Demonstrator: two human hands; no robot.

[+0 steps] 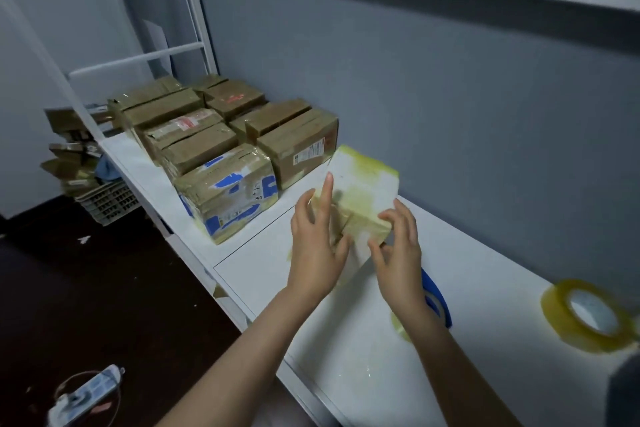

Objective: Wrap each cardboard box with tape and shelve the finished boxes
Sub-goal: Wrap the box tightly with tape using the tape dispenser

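a grey slatted plastic crate [107,201] on the floor holds brown cardboard pieces [69,163]. on the white desk [346,357] at least seven brown taped cardboard boxes [207,149] sit clustered, plus one roll of yellowish clear tape [588,315]. the left hand [315,246] and right hand [398,253] both grip one small white tape-wrapped box [363,191], tilted, beside the cluster.

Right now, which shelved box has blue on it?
The front box, nearest the camera; the others are brown with no blue.
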